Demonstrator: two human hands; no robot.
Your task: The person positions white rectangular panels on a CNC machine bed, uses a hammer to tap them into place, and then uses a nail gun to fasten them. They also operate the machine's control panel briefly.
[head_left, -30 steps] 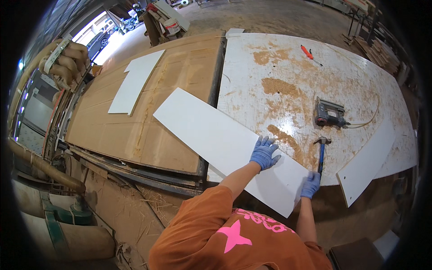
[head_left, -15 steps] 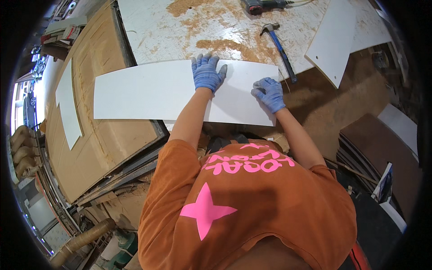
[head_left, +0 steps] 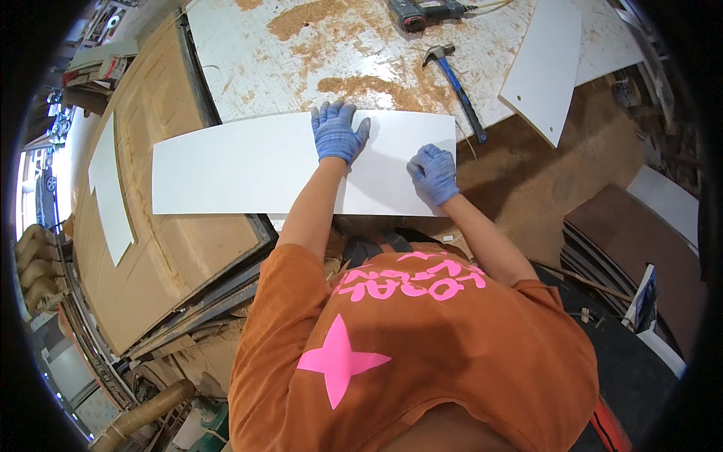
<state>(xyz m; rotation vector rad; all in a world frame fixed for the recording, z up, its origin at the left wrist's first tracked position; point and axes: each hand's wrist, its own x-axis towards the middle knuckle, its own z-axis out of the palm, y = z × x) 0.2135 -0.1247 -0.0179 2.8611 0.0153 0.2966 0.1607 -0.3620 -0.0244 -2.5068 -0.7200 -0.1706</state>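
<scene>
A long white panel with a curved far edge lies across the near side of the workbench, its left part reaching over a brown board. Flat on its far edge rests my left hand, in a blue glove, fingers spread. My right hand, gloved the same way, is over the panel's right end with its fingers curled in. Whatever those fingers may hold is hidden. Beyond the right end lies a claw hammer with a blue and black handle, its head on the bench.
Wood dust covers parts of the white workbench. A corded power tool lies at the far side. Another white panel with holes overhangs the bench at right. The large brown board carries a narrow white offcut. Curved brown panels are stacked at right.
The whole view has shifted slightly. My right hand has moved a little inward from the panel's right edge and toward me, its fingers curled tighter. My left hand stays on the panel.
</scene>
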